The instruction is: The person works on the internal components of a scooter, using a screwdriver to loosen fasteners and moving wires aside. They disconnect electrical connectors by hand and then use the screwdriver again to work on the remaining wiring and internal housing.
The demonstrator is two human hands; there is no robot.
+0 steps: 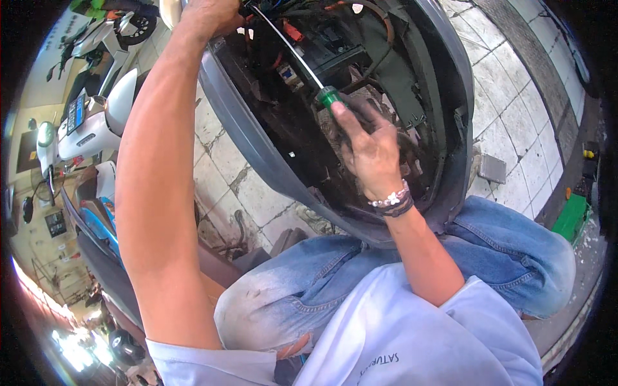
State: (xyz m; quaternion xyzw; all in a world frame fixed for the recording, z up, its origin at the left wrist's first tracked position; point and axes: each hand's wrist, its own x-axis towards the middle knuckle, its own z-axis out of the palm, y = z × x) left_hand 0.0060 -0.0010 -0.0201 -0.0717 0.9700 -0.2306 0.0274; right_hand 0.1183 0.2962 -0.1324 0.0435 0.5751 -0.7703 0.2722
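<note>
My right hand (pixel 373 151) is closed round the green handle of a screwdriver (pixel 328 96). Its long metal shaft slants up and left across the open cavity of a dark grey scooter body (pixel 225 103). The tip reaches the top edge of the view, where it is lost among dark parts. Close by the tip, my left hand (pixel 215 15) has its fingers curled at the cavity's upper left. What they grip is hidden. Under the shaft lie a black battery-like box (pixel 335 55), a red connector piece (pixel 293 30) and several cables.
My knees in blue jeans (pixel 508 251) press near the cavity's lower rim. A small grey flat piece (pixel 492 168) lies on the white floor tiles (pixel 505 119) to the right. Farther right is a green box (pixel 571 217). Parked scooters (pixel 90 136) stand at the left.
</note>
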